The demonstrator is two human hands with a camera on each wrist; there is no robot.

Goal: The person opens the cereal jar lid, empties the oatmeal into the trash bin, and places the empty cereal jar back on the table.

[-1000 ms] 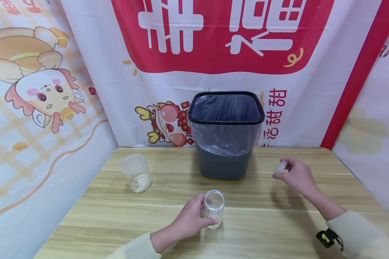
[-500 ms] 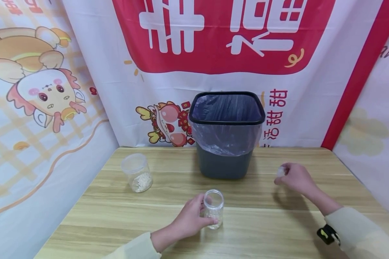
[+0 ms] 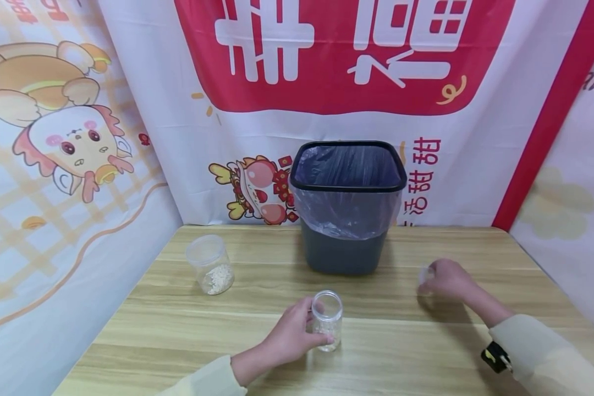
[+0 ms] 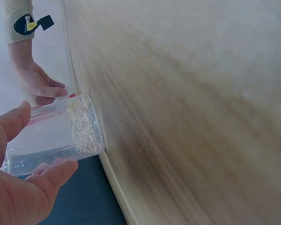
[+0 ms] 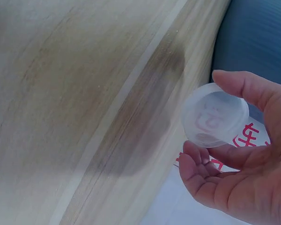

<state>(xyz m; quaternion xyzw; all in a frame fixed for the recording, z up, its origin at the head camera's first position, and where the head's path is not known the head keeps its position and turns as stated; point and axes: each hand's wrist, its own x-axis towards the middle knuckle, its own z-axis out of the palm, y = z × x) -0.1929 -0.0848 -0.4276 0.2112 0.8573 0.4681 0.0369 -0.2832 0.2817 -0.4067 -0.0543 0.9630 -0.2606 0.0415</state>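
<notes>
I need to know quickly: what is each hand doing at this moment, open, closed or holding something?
Left hand: holding the jar.
Right hand: holding a clear round piece, perhaps a lid.

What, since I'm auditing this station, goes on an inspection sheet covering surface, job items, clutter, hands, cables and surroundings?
Surface: wood-grain table; no large spill seen.
Job items: clear jar, upright, uncapped, with pale grains at its bottom; translucent round piece, lid or shallow cup.
Clutter: wider tub of similar contents, whether lidded unclear; grey trash bin with plastic liner, standing towards the back.
Hands: left hand grips the jar; right hand pinches the round piece; black-and-yellow device at the right sleeve.
Cables: nothing seen.
Surroundings: printed cloth backdrop with cartoons and lettering.
</notes>
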